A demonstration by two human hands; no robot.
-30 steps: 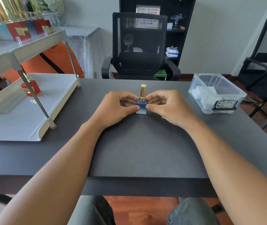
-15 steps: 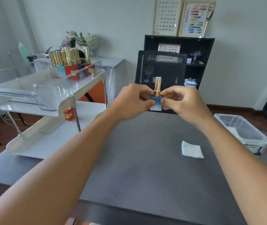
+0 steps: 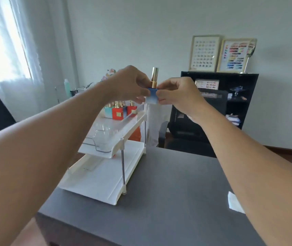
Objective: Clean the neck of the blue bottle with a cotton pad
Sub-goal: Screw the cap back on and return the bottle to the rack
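Note:
The blue bottle (image 3: 152, 95), small and square with a tall gold cap (image 3: 154, 77), is held upright in the air above the far end of the white rack. My left hand (image 3: 130, 85) pinches its left side and my right hand (image 3: 179, 94) pinches its right side. The cap is on, so the neck is hidden. A white cotton pad (image 3: 234, 203) lies flat on the dark table at the right, partly covered by my right forearm.
A white two-tier rack (image 3: 106, 167) stands on the dark grey table (image 3: 168, 201) at the left, with several red and teal bottles (image 3: 119, 111) on its upper tier. A black office chair (image 3: 193, 128) and a black shelf (image 3: 239, 96) stand behind the table.
Both hands have lifted the bottle off the table and carried it up and left over the rack. The view has turned left and upward; the clear box at the right is out of sight.

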